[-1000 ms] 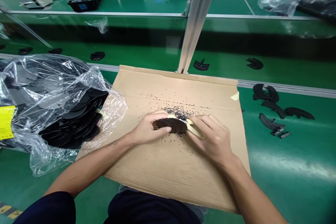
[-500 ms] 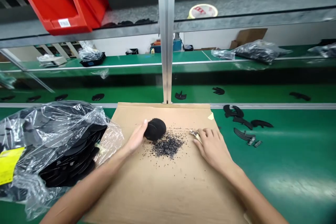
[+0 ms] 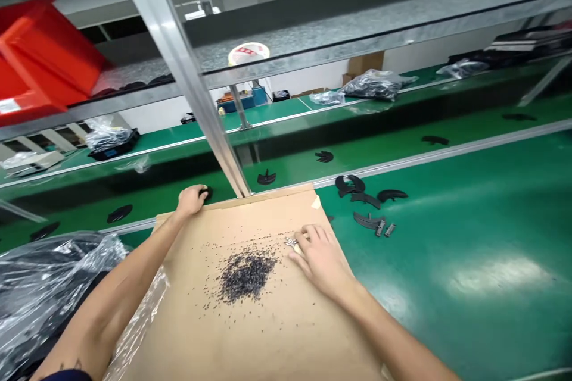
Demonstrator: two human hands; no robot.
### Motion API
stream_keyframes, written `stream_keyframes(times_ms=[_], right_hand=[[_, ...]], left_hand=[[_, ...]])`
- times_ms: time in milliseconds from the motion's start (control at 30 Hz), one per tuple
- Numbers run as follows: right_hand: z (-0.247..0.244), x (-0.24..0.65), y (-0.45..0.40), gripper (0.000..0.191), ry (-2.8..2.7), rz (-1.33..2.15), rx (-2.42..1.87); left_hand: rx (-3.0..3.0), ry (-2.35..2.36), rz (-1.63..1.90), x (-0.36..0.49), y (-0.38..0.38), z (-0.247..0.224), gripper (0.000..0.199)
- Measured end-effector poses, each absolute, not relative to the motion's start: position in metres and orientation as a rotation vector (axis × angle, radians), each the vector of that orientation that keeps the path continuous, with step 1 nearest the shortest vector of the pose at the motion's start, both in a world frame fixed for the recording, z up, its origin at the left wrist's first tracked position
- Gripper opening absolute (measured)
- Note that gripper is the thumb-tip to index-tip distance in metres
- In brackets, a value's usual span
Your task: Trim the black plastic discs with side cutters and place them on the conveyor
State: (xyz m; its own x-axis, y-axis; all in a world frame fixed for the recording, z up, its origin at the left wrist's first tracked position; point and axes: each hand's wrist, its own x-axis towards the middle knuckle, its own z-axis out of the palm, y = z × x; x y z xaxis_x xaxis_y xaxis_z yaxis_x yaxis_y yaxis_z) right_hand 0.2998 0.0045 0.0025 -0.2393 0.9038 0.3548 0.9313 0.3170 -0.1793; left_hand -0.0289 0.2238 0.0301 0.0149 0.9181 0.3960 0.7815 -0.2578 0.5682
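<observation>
My left hand [image 3: 192, 199] reaches past the cardboard's back edge over the green belt, its fingers closed on a black disc [image 3: 206, 193] that is mostly hidden. Many tiny black pieces [image 3: 248, 274] lie in a loose pile on the cardboard sheet [image 3: 250, 345]. To the right of the pile, my right hand [image 3: 316, 253] rests on the cardboard with bent fingers, pinching a small shiny metallic thing [image 3: 292, 243] too small to name.
Clear plastic bag [image 3: 40, 274] with black discs at left. Black curved parts [image 3: 365, 199] lie on the green table at right, others on the belt behind. A metal post [image 3: 187, 71] rises behind the cardboard; a red bin [image 3: 44, 59] and tape roll [image 3: 249, 53] sit on the shelf.
My left hand has carried the black disc from beside the pile to beyond the cardboard's back edge. The view has turned and tilted to the right. My right hand keeps its place on the cardboard.
</observation>
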Motion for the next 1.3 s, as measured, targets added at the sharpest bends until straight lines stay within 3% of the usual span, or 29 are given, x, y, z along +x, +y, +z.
stream_keyframes(times_ms=[167, 333, 367, 500, 700, 867, 933, 1067, 1200, 1300], right_hand=[[0.000, 0.299, 0.001, 0.031, -2.220, -0.085, -1.679], [-0.001, 0.299, 0.003, 0.033, -2.220, -0.079, -1.696], [-0.002, 0.299, 0.004, 0.033, -2.215, -0.074, -1.693], [-0.002, 0.301, 0.004, 0.029, -2.224, -0.066, -1.667], [0.000, 0.303, 0.003, 0.028, -2.211, -0.048, -1.643], [0.002, 0.307, 0.006, 0.027, -2.135, 0.044, -1.600], [0.005, 0.308, 0.007, 0.029, -2.018, 0.091, -1.535], [0.020, 0.296, 0.007, 0.043, -1.708, 0.599, -1.219], [0.041, 0.262, 0.008, 0.057, -1.502, 1.488, -0.876], [0.050, 0.237, 0.018, 0.052, -1.374, 1.668, -0.936]], left_hand=[[2.314, 1.637, 1.240, 0.010, 0.189, 0.015, 0.031], [2.592, 1.198, 0.716, 0.090, 0.177, 0.007, 0.027], [2.537, 1.280, 0.565, 0.106, 0.184, 0.007, 0.029], [2.317, 1.568, 0.495, 0.156, 0.228, 0.010, 0.032], [2.102, 1.582, 0.643, 0.172, 0.243, 0.021, 0.035], [1.985, 1.289, 0.939, 0.152, 0.210, 0.044, 0.019], [1.912, 1.163, 1.014, 0.138, 0.186, 0.051, 0.027], [1.768, 0.807, 1.056, 0.103, 0.117, 0.057, 0.046], [1.855, 0.607, 1.000, 0.063, 0.050, 0.061, 0.030], [2.121, 0.784, 1.026, 0.024, 0.026, 0.066, 0.035]])
